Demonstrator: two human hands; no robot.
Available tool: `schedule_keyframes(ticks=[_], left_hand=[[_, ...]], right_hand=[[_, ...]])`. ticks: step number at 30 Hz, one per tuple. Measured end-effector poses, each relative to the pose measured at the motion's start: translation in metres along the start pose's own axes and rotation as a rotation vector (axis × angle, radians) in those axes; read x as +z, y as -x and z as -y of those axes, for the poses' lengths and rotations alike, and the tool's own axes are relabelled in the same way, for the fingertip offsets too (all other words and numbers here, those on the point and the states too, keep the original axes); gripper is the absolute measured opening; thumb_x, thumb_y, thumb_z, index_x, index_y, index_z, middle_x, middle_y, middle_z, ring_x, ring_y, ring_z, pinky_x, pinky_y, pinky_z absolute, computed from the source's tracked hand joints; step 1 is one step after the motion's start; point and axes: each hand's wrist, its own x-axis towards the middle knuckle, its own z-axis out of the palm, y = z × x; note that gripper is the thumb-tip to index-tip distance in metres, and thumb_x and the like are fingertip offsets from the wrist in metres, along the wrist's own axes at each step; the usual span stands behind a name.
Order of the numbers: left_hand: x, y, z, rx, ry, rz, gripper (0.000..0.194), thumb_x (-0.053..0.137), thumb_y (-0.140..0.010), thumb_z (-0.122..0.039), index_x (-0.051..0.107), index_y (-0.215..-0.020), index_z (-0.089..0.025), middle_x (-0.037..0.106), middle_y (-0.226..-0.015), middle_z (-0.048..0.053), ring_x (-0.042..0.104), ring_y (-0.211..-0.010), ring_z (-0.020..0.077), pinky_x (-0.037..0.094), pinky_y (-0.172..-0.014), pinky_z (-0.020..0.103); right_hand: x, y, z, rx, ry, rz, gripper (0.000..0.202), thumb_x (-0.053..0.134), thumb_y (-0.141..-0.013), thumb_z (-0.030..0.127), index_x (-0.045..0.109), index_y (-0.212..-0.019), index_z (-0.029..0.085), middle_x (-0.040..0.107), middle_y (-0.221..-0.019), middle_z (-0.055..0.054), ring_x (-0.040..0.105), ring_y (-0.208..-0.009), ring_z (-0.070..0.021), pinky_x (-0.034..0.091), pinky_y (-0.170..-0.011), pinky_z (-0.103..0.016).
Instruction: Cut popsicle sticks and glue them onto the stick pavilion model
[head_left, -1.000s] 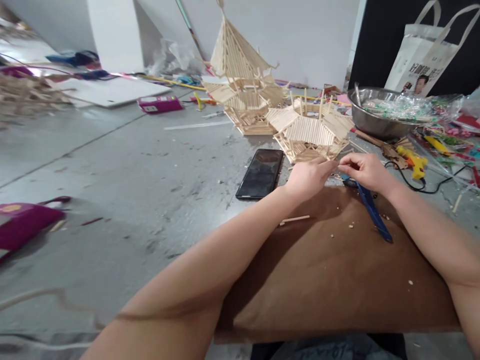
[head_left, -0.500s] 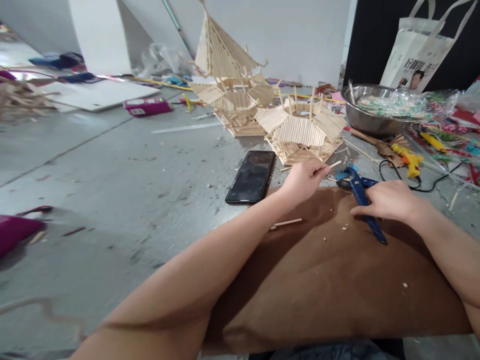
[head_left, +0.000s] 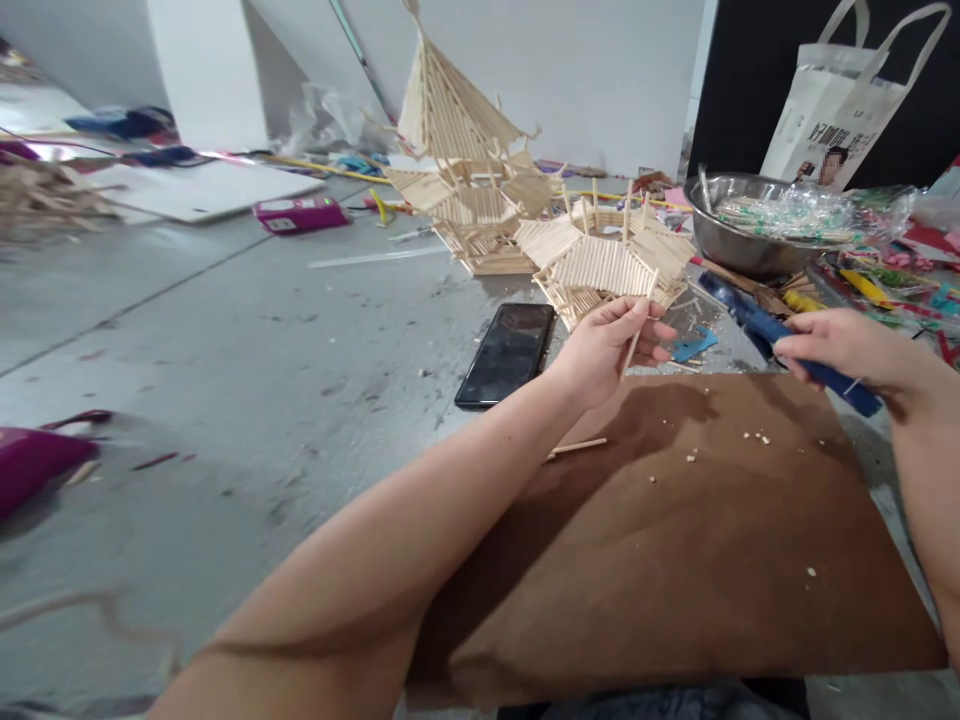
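Observation:
A thin wooden stick (head_left: 632,348) is pinched between the thumb and fingers of my left hand (head_left: 611,345), tilted nearly upright above the far edge of a brown sheet (head_left: 675,560). My right hand (head_left: 844,348) grips a blue cutting tool (head_left: 772,330) over the sheet's far right corner. Just beyond my left hand stands a low wooden-stick structure (head_left: 600,262) with several upright posts. Behind it to the left is a taller one with a pointed roof (head_left: 457,110). A short stick (head_left: 581,446) and several small cut bits lie on the brown sheet.
A black phone (head_left: 506,355) lies left of my left hand. At the back right are a metal bowl (head_left: 750,245) with wrapped sticks, a white bag (head_left: 825,120) and scattered scraps. Purple boxes (head_left: 300,214) rest on the grey floor at left.
The stick in my left hand has turned from nearly level to steeply tilted. My right hand has lifted the blue tool up and to the right, and the tool has swung round.

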Motion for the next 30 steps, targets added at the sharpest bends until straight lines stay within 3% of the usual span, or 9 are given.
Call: schedule_keyframes(ticks=[4,9,14,18,22,26,28,30], left_hand=[[0.006,0.003,-0.002,0.004,0.045,-0.009,0.014,0.047,-0.084,-0.026,0.044,-0.075,-0.017,0.066,-0.071,0.001,0.062,-0.055,0.0105,0.046,-0.055,0.023],[0.010,0.006,-0.002,0.085,0.079,-0.035,0.017,0.052,-0.081,-0.027,0.042,-0.073,-0.017,0.067,-0.078,0.001,0.061,-0.054,0.0092,0.047,-0.050,0.021],[0.010,0.007,-0.002,0.086,0.090,-0.023,0.019,0.059,-0.076,-0.024,0.044,-0.069,-0.016,0.064,-0.095,-0.001,0.061,-0.057,0.0059,0.049,-0.050,0.019],[0.008,0.007,0.001,-0.044,0.056,0.066,0.016,0.061,-0.074,-0.022,0.047,-0.070,-0.016,0.065,-0.085,-0.001,0.059,-0.050,0.0062,0.048,-0.047,0.019],[0.007,0.007,0.005,-0.121,0.010,0.151,0.016,0.063,-0.073,-0.023,0.049,-0.072,-0.015,0.063,-0.070,-0.002,0.060,-0.049,0.0076,0.049,-0.050,0.021],[0.009,0.008,0.010,-0.078,-0.016,0.101,0.019,0.065,-0.072,-0.027,0.050,-0.074,-0.016,0.060,-0.063,-0.004,0.059,-0.048,0.0072,0.048,-0.049,0.020],[0.011,0.009,0.012,-0.070,-0.016,0.110,0.022,0.066,-0.071,-0.029,0.050,-0.075,-0.015,0.061,-0.065,-0.004,0.060,-0.049,0.0075,0.048,-0.049,0.020],[0.015,0.012,0.014,-0.081,-0.003,0.139,0.026,0.069,-0.067,-0.031,0.051,-0.075,-0.015,0.062,-0.069,-0.003,0.060,-0.049,0.0078,0.048,-0.049,0.020]], right_hand=[[-0.003,0.001,-0.006,-0.221,-0.509,-0.042,0.017,0.062,-0.066,0.030,0.053,-0.075,0.019,0.052,-0.054,0.002,0.045,-0.043,-0.0083,0.033,-0.042,-0.023],[0.006,-0.005,-0.007,-0.380,-0.745,-0.090,0.017,0.062,-0.063,0.016,0.050,-0.074,0.020,0.050,-0.053,0.005,0.044,-0.042,-0.0077,0.033,-0.042,-0.023],[0.011,-0.001,-0.007,-0.401,-0.732,-0.103,0.016,0.065,-0.066,0.026,0.050,-0.067,0.019,0.041,-0.042,0.007,0.036,-0.035,-0.0057,0.024,-0.036,-0.022],[0.016,0.003,-0.004,-0.402,-0.708,-0.133,0.010,0.060,-0.067,0.025,0.051,-0.069,0.021,0.045,-0.047,0.005,0.036,-0.036,-0.0066,0.022,-0.037,-0.023],[0.021,-0.002,-0.002,-0.423,-0.625,-0.207,0.011,0.057,-0.066,0.025,0.053,-0.075,0.020,0.060,-0.079,-0.003,0.054,-0.056,-0.0126,0.042,-0.050,-0.030],[0.024,-0.012,-0.007,-0.357,-0.624,-0.133,0.034,0.054,-0.063,0.023,0.054,-0.097,0.023,0.054,-0.118,-0.007,0.059,-0.086,-0.0207,0.046,-0.071,-0.037],[0.028,-0.014,-0.010,-0.322,-0.669,-0.070,0.044,0.046,-0.063,0.025,0.052,-0.107,0.027,0.054,-0.119,-0.005,0.058,-0.092,-0.0221,0.045,-0.072,-0.038],[0.033,-0.013,-0.010,-0.266,-0.684,-0.038,0.045,0.038,-0.065,0.029,0.053,-0.107,0.027,0.060,-0.108,-0.006,0.057,-0.092,-0.0226,0.043,-0.069,-0.037]])
